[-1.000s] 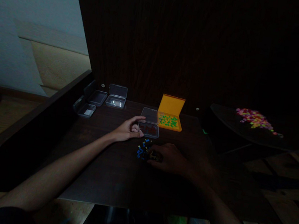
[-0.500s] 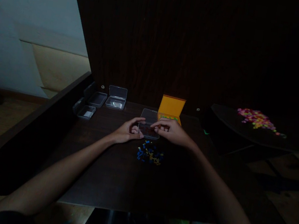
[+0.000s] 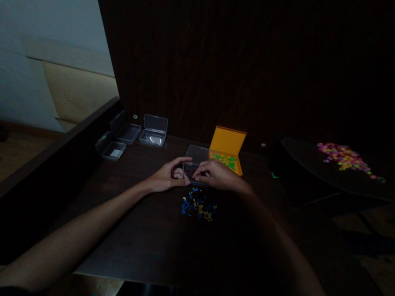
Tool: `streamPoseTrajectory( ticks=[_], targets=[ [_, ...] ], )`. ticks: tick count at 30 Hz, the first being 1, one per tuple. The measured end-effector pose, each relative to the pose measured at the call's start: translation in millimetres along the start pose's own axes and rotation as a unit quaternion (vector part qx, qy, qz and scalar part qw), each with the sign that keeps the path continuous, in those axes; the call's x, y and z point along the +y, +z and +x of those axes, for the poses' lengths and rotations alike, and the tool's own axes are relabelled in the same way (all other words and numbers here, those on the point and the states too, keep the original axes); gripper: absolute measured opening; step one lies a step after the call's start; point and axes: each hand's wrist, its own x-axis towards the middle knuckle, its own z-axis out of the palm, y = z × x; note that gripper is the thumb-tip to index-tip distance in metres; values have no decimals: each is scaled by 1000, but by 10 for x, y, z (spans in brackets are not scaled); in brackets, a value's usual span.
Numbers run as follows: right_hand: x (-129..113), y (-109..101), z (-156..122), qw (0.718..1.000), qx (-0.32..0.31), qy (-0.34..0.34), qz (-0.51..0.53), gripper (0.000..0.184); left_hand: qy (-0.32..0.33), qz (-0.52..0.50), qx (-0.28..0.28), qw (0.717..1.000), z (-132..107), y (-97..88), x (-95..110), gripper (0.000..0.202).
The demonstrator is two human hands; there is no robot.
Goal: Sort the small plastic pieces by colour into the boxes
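Observation:
A small clear plastic box with its lid up stands on the dark table. My left hand rests at the box's left front corner, fingers curled against it. My right hand lies over the box's front, fingers pinched together; what they hold is hidden. Just in front of both hands lies a loose heap of small blue and yellow pieces. An open orange box with green pieces inside stands right behind my right hand.
Three more clear boxes stand at the back left: one open, one beside it and one nearer the edge. A pile of pink and yellow pieces lies on a dark surface to the right. A dark panel rises behind the table.
My right hand left the blue and yellow heap, rose to the clear box, then slid left across its front. My left hand stayed at the box's corner.

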Motion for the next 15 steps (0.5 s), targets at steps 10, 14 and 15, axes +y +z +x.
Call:
streamPoseTrajectory(
  ticks=[10,14,15],
  targets=[
    [20,74,3,999,38,-25,-26,16,11,-5,3,1000,11,-6,-29,78],
    [0,64,5,998,45,-3,-33,12,4,-1,3,1000,10,-5,-24,80],
    [-2,64,7,998,45,-1,-32,11,2,2,2,1000,9,-4,-19,81]
  ],
)
